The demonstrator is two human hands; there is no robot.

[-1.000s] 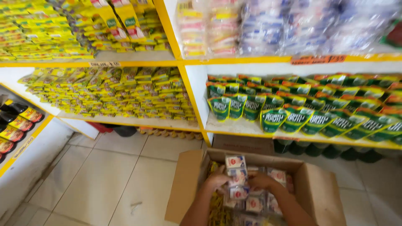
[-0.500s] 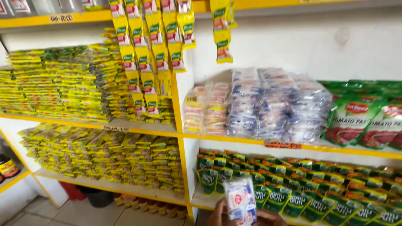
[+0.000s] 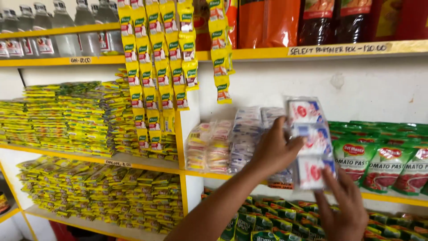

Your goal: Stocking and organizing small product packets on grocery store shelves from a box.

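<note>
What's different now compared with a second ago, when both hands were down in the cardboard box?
Both hands have come up out of the box. The left hand and right hand now hold a strip of white sachets raised to the middle shelf, beside the stacked packets. The stock on the shelves looks unchanged.

shelves (image 3: 147, 163): yellow-edged, white, packed with goods
wall (image 3: 267, 85): white, behind the shelves
light: even and bright
</note>
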